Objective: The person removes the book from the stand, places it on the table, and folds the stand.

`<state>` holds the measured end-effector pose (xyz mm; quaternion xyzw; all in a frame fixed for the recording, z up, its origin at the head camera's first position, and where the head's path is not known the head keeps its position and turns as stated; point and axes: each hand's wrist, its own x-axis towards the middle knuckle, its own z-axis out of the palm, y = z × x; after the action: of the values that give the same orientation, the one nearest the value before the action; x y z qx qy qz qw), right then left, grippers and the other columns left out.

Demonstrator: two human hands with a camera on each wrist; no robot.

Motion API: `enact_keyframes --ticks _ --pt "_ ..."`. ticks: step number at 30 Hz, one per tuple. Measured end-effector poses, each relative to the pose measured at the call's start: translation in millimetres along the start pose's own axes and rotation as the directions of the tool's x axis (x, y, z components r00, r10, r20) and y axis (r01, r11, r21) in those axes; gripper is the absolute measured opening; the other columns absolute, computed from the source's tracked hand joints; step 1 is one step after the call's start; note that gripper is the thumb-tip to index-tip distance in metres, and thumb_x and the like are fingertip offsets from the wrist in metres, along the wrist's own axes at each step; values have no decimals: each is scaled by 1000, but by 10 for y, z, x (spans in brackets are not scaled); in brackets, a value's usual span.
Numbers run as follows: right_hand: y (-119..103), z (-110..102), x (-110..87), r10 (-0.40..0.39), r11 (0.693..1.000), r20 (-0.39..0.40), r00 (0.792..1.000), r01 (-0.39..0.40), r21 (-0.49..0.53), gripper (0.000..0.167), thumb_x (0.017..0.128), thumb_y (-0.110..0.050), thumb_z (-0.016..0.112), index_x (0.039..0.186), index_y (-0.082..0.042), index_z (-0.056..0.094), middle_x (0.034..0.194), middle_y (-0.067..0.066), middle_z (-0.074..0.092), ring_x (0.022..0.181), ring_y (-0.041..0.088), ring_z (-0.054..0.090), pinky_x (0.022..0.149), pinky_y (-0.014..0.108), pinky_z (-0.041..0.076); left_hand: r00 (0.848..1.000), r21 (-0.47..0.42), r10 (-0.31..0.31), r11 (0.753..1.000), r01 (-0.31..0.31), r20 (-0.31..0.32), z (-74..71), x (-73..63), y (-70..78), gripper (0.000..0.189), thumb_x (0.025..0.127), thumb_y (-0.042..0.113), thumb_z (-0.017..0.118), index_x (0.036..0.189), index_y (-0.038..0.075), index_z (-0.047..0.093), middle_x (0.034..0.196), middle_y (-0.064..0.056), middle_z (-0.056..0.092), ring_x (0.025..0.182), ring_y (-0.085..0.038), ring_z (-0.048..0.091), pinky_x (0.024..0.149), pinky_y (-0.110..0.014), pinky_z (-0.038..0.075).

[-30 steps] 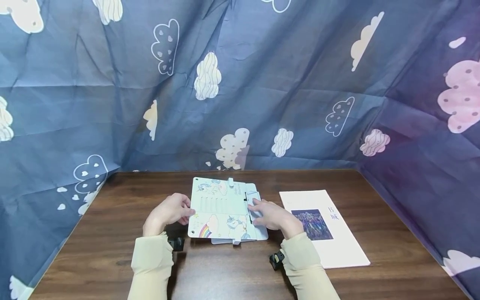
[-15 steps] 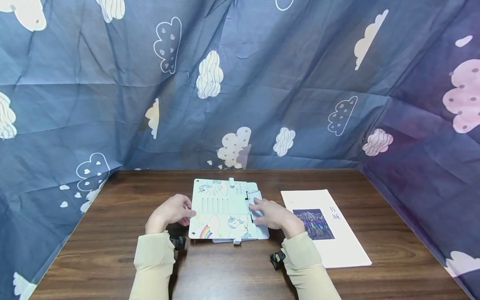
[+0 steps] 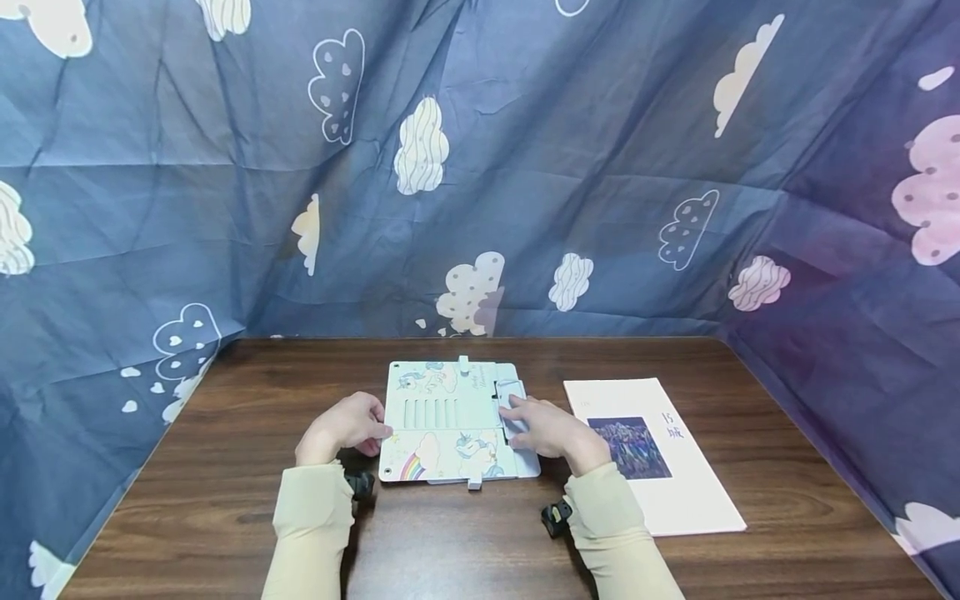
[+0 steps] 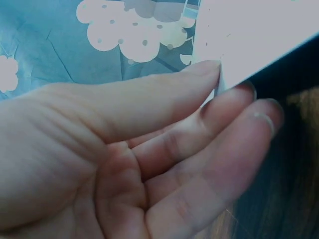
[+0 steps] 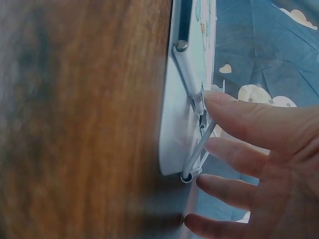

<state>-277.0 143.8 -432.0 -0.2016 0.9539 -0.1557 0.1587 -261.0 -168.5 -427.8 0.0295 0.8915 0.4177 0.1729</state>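
Observation:
A pale mint book stand (image 3: 442,417) printed with unicorns and a rainbow lies almost flat on the table, slots in its panel. My left hand (image 3: 348,427) pinches its left edge; in the left wrist view the thumb (image 4: 164,94) is on top and the fingers (image 4: 234,144) are curled underneath. My right hand (image 3: 547,427) rests with spread fingers on the narrow ledge (image 3: 512,400) at the stand's right side. In the right wrist view, the right thumb (image 5: 224,102) is at the hinged ledge by a bent wire arm (image 5: 199,149); the other fingers extend loosely near it.
A white book (image 3: 690,467) with a dark picture on its cover lies to the right, partly behind my right forearm. The brown wooden table (image 3: 450,542) ends at a blue cloth (image 3: 525,167) with cloud prints at the back and sides.
The stand's left part has sunk slightly with my left hand, and less of the plate beneath it shows. My right hand stays on the ledge. The head view has shifted slightly.

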Motion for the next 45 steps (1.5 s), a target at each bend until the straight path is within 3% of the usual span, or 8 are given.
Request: enact_keyframes --ticks 6,17,34,45 --pt "-5 -11 3 9 1000 -4 1000 -9 -3 52 91 -17 70 140 -10 55 154 16 34 141 41 26 113 53 22 1000 41 -26 999 26 -1 22 19 9 14 89 0 67 83 -1 54 66 -10 63 58 -18 65 60 -32 57" --pt "-25 10 32 36 999 12 999 -36 -4 52 91 -19 70 140 -11 54 154 14 34 141 40 26 113 53 22 999 28 -54 998 54 7 30 38 -6 14 89 0 66 85 -1 53 69 -11 64 60 -18 65 61 -32 57" --pt "-51 28 25 26 998 53 998 -23 -53 47 98 -18 60 143 -9 50 155 17 32 143 40 21 113 52 22 999 10 -41 999 41 8 46 65 -48 14 89 -1 66 86 -2 53 70 -12 63 60 -19 65 62 -32 57" --pt "-109 -69 63 5 997 34 999 -3 -75 44 96 -20 62 137 -7 56 150 21 37 138 43 31 111 52 26 999 12 -45 999 45 2 31 64 -59 12 89 0 66 87 -2 54 71 -12 64 60 -19 65 62 -32 56"
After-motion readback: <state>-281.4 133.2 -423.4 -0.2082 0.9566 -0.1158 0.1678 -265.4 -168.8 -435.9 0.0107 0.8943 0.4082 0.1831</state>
